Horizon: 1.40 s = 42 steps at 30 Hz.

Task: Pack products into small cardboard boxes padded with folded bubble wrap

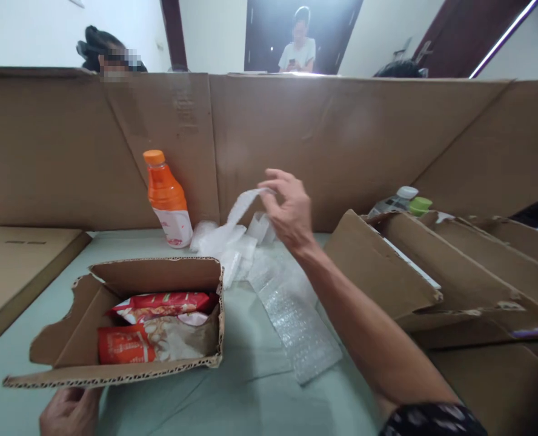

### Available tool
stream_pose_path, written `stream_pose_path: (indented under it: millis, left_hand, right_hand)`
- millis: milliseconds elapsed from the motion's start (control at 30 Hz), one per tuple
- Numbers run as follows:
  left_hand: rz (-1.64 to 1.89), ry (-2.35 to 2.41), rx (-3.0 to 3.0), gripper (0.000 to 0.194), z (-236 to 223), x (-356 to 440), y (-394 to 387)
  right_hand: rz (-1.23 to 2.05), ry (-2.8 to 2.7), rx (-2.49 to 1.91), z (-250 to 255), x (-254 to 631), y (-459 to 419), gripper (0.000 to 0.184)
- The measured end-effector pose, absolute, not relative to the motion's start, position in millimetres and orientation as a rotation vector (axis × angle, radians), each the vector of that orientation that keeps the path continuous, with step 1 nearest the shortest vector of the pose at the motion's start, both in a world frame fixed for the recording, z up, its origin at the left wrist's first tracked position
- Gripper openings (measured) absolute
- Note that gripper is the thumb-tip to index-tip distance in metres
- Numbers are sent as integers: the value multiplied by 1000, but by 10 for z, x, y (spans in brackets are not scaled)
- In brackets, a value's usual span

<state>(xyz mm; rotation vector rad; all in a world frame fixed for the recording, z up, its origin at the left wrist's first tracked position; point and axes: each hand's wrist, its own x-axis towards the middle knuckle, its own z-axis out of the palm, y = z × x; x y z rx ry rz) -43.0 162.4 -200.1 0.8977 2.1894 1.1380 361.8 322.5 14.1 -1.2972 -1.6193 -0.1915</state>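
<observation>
My right hand [289, 206] pinches one end of a strip of bubble wrap [242, 206] between thumb and fingers, lifting it above a loose pile of bubble wrap [232, 248]. A longer bubble wrap sheet [298, 333] lies flat under my right forearm. At the lower left, my left hand [71, 413] grips the near side of an open cardboard box [155, 275]; its fingertips are partly hidden under the flap. Inside the box lie a red snack packet [169, 301] and an orange and beige packet [128, 345]. An orange-capped bottle [166, 200] stands behind the box.
A tall cardboard wall [342, 145] runs along the back of the table [232, 387]. Divided cardboard boxes [387, 266] stand at right, with bottles [405, 197] behind. A flat closed carton [23, 260] lies at left. People [298, 51] are beyond the wall.
</observation>
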Motion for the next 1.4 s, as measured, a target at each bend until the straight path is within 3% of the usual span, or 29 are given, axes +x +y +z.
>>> stream_pose_path:
  millis: [133, 333, 400, 533, 633, 700, 867, 1200, 1333, 1400]
  left_hand:
    - [1198, 2148, 833, 47, -1802, -258, 1652]
    - [1281, 2075, 947, 38, -1564, -102, 1679]
    - [1312, 2016, 991, 35, -1541, -84, 1676]
    - [1354, 1915, 1032, 41, -1510, -39, 1661]
    - [1306, 1852, 1058, 49, -1466, -29, 1643]
    - [1274, 1756, 1084, 54, -1419, -42, 1620]
    - [1146, 1596, 1190, 56, -1295, -20, 1628]
    - [1245, 1586, 1329, 59, -1452, 424, 2390]
    - [1173, 1643, 1339, 76, -1499, 220, 2079]
    - [1043, 1730, 1405, 71, -1507, 90, 1768]
  right_hand:
    - [-193, -1771, -1243, 47, 3844, 1951, 18]
    - [566, -2327, -1310, -402, 4044, 626, 38]
    - [719, -2290, -1303, -497, 4003, 571, 44]
    - [882, -1988, -1360, -686, 3609, 928, 40]
    - [963, -1865, -1343, -815, 3203, 1298, 60]
    - [976, -1855, -1286, -880, 3019, 1446, 67]
    - [945, -1811, -1257, -983, 2974, 1493, 63]
    - [790, -1648, -1445, -1000, 3089, 2154, 67]
    - [494, -1718, -1433, -1007, 3533, 1804, 43]
    - [288, -1777, -1517, -1036, 3852, 1578, 36]
